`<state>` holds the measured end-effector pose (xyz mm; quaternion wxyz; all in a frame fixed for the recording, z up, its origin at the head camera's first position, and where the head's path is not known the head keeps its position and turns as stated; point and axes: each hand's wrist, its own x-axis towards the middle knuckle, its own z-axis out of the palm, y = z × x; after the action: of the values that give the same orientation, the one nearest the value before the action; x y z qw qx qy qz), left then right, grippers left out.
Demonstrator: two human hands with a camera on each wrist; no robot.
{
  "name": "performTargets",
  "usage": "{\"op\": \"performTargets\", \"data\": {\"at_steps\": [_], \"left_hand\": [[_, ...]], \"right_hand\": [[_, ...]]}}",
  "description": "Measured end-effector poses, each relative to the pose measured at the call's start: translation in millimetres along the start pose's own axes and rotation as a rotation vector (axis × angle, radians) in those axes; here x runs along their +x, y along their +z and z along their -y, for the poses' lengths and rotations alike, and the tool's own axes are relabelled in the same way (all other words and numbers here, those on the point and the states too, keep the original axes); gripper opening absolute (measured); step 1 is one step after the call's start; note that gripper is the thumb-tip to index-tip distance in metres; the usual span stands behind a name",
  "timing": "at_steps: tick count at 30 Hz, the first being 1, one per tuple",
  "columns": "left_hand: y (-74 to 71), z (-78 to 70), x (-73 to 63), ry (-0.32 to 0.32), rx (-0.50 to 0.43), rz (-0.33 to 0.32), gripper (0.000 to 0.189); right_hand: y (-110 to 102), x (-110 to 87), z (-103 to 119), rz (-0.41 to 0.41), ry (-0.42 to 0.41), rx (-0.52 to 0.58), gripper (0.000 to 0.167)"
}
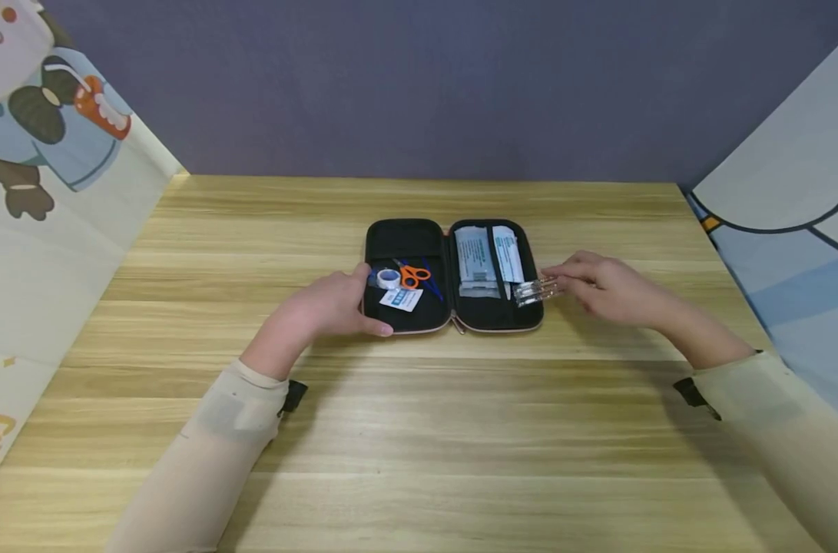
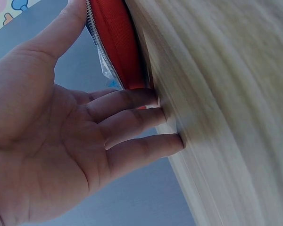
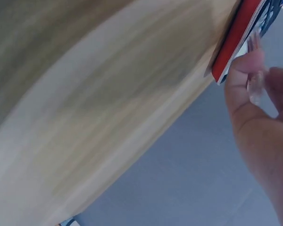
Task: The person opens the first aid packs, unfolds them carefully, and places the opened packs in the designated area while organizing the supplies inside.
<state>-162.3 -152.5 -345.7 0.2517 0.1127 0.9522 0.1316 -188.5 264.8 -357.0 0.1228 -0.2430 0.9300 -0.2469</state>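
Note:
An open zip case (image 1: 408, 236), black inside and red outside, lies flat on the table. My left hand (image 1: 329, 303) rests at its left half, thumb at the front edge; in the left wrist view the fingers (image 2: 132, 125) are fairly straight and touch the tabletop beside the red side. At the right half, my right hand (image 1: 608, 288) pinches a shiny clear packet (image 1: 536, 292) of slim pieces between thumb and fingers, over the case's right edge. In the left half are orange-handled scissors (image 1: 406, 266), a white tape roll (image 1: 389, 286) and a white-and-blue packet (image 1: 402, 299).
In the right half, flat white packets (image 1: 475, 257) and a narrower white packet (image 1: 507, 253) sit under a black strap. A slim blue tool (image 1: 432, 287) lies beside the scissors. The wooden table (image 1: 419, 430) meets a dark back wall (image 1: 419, 92) and printed side panels.

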Motion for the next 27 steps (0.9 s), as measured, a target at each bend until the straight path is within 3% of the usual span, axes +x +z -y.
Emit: {"op": "performTargets", "data": {"at_steps": [8, 21, 24, 27], "left_hand": [[-0.7, -0.6, -1.4, -0.004, 0.001, 0.0, 0.121], [0.2, -0.4, 0.4, -0.008, 0.014, 0.0, 0.123], [0.3, -0.7, 0.6, -0.014, 0.017, 0.008, 0.124], [0.8, -1.4, 0.7, -0.017, 0.014, 0.006, 0.125]], "right_hand": [[4.7, 3.3, 2.6, 0.011, 0.206, 0.18, 0.028], [15.2, 17.8, 15.4, 0.091, 0.357, 0.626, 0.04], [15.6, 20.3, 20.5, 0.101, 0.357, 0.627, 0.044], [16.8, 19.7, 23.5, 0.097, 0.302, 0.467, 0.044]]}}
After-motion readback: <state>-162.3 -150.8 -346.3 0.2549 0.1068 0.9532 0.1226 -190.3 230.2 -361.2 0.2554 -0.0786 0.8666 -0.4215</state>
